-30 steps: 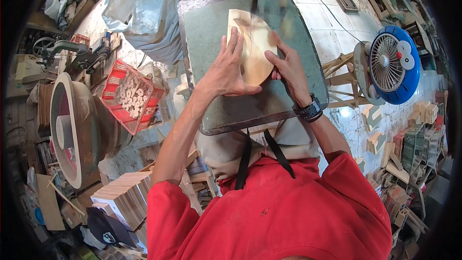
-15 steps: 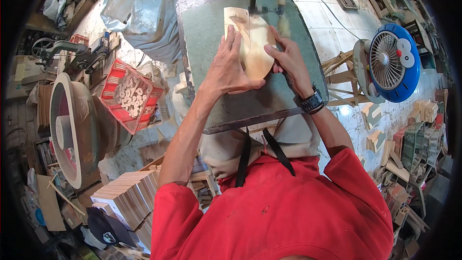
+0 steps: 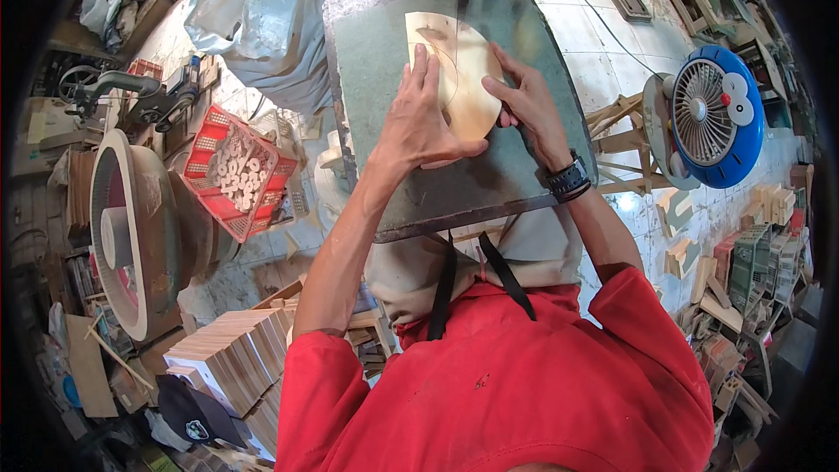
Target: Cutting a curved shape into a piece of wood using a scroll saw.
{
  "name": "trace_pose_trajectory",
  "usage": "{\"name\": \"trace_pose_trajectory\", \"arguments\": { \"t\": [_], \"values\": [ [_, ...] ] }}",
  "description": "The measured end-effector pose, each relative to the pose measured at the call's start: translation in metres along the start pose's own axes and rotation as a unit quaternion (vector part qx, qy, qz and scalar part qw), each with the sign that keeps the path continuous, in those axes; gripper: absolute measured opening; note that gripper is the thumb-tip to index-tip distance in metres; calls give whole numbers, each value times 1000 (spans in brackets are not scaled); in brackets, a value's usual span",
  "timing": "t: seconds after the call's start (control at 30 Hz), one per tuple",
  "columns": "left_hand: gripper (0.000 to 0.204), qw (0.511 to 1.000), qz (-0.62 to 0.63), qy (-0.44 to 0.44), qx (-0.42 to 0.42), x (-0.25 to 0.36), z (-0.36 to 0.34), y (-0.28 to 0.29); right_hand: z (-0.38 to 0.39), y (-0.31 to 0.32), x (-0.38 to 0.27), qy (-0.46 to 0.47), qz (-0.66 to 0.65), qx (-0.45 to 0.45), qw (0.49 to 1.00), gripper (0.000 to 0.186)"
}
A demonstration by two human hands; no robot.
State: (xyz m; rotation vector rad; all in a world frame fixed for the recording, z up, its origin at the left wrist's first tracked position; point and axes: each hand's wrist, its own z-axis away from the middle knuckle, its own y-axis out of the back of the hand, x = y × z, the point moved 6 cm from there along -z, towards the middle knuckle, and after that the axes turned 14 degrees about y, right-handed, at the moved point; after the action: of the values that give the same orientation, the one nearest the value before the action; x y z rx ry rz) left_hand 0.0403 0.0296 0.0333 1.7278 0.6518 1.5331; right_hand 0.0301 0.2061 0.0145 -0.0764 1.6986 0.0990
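A pale flat wooden piece [image 3: 472, 79] with a rounded right side and a curved drawn line lies on the dark machine table [image 3: 367, 61]. My left hand [image 3: 419, 127] holds its left side, fingers stretched along the wood and thumb reaching across the near end. With thumb and fingers closed at its right edge, my right hand [image 3: 529, 109] grips the same piece; some of those fingertips are hidden. Just beyond the wood's far edge stands a dark upright machine part [image 3: 463, 0], smeared by motion, so its exact contact with the wood cannot be made out.
To the left are a large whitish plastic bag [image 3: 253, 26], a red crate [image 3: 210, 149] of small pale pieces and a big wheel-shaped part [image 3: 131, 236]. Stacked boards [image 3: 236, 354] stand at lower left. A blue fan [image 3: 717, 114] and wood offcuts [image 3: 682, 258] are on the right.
The wooden piece has turned slightly, its far right edge now a smoother curve in view. My left hand has shifted a little to the right; both hands keep their hold.
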Motion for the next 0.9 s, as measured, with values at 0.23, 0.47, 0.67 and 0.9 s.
{"name": "trace_pose_trajectory", "arguments": {
  "t": [0.23,0.47,0.67,0.9],
  "values": [
    [132,1000,5,14,11,3,0,-3,-3,-2,-8,-7,-16,-27,999,70],
    [132,999,6,21,32,4,-1,-5,-9,1,-2,-34,12,-46,998,68],
    [134,998,5,29,48,5,-2,-5,-13,0,-4,-10,17,-44,999,68],
    [135,997,5,32,67,9,-2,-7,-17,4,-4,-28,43,-45,998,68]
  ]
}}
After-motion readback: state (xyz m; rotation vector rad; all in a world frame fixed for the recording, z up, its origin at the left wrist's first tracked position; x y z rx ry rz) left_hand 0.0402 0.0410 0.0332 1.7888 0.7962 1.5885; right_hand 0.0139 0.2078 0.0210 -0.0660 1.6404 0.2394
